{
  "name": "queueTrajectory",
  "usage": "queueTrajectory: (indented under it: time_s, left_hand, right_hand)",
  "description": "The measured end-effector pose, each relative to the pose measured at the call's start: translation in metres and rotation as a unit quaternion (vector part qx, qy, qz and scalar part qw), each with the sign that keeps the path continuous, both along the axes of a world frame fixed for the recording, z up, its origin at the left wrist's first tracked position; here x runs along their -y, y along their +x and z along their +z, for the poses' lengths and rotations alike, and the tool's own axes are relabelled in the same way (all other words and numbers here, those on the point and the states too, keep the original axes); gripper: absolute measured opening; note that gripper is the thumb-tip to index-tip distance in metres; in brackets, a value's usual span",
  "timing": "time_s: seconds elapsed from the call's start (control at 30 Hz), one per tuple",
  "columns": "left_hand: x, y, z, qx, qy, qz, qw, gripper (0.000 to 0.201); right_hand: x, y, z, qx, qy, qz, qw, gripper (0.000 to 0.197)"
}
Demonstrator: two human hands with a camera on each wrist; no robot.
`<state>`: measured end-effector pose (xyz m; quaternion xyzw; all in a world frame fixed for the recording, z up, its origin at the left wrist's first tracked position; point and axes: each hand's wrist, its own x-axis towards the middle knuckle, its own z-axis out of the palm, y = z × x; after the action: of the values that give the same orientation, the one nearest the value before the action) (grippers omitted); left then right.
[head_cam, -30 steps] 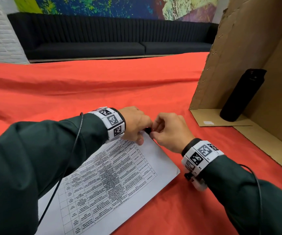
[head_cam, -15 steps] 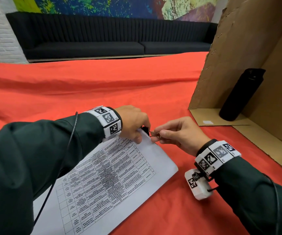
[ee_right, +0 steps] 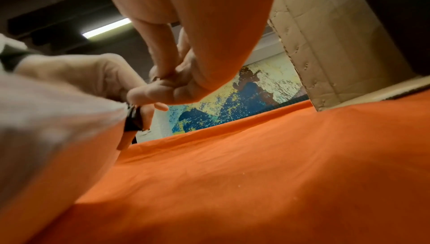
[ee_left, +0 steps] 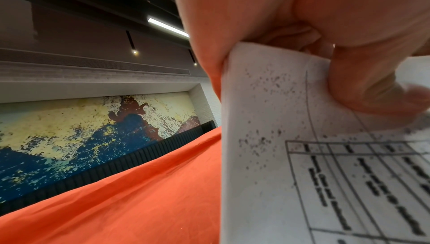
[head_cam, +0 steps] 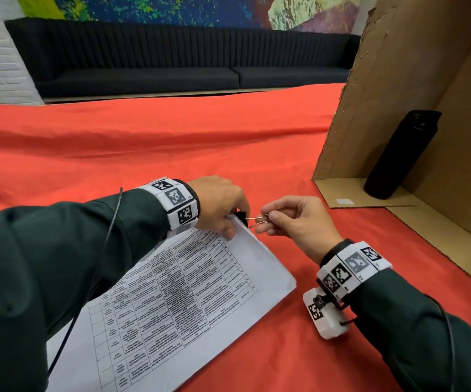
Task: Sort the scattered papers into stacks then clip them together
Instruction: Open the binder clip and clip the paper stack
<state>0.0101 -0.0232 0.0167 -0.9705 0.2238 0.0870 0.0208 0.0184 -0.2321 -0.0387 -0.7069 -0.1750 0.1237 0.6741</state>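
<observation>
- Right hand (head_cam: 293, 222) pinches the binder clip's wire handles (head_cam: 257, 221), pulling away from the paper stack (head_cam: 189, 301).
- Left hand (head_cam: 220, 206) pinches the stack's far corner on the red-clothed counter (head_cam: 172, 148).
- Risk: a loosened pinch lets sheets fan or the clip (head_cam: 241, 215) snap off.

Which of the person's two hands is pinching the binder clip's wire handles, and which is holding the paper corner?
The right hand pinches the wire handles of the binder clip; the left hand grips the corner of the paper stack.
</observation>
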Motion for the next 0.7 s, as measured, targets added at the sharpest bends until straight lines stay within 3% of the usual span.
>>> queueTrajectory:
  time_s: [0.07, 0.13, 0.23, 0.43, 0.5, 0.57, 0.63, 0.7]
  left_hand:
    - [0.0, 0.001, 0.0, 0.001, 0.0, 0.003, 1.0, 0.031]
    - [0.0, 0.001, -0.001, 0.002, 0.002, 0.006, 1.0, 0.031]
    - [-0.002, 0.001, -0.001, 0.004, -0.001, 0.016, 1.0, 0.031]
    - [-0.002, 0.0, 0.001, 0.007, 0.0, 0.017, 1.0, 0.033]
    - [-0.001, 0.0, 0.002, 0.011, 0.0, 0.015, 1.0, 0.034]
    - [0.0, -0.001, 0.002, 0.015, 0.003, 0.01, 1.0, 0.033]
    - [0.002, -0.001, 0.002, 0.018, 0.003, 0.005, 1.0, 0.033]
    - [0.002, -0.001, 0.001, 0.017, 0.002, 0.001, 1.0, 0.035]
  right_hand:
    - [-0.005, 0.001, -0.004, 0.08, -0.09, -0.072, 0.99, 0.016]
    - [-0.006, 0.001, -0.005, 0.167, -0.19, -0.142, 0.957, 0.012]
    - [-0.006, -0.002, -0.005, 0.232, -0.232, -0.192, 0.925, 0.014]
    - [-0.007, -0.004, -0.008, 0.277, -0.237, -0.174, 0.915, 0.013]
    - [-0.007, -0.003, -0.009, 0.365, -0.251, -0.137, 0.886, 0.018]
    - [-0.009, -0.002, -0.011, 0.454, -0.282, -0.105, 0.839, 0.021]
    - [-0.008, 0.003, -0.011, 0.503, -0.307, -0.083, 0.803, 0.022]
    - [-0.009, 0.011, -0.01, 0.521, -0.321, -0.059, 0.789, 0.024]
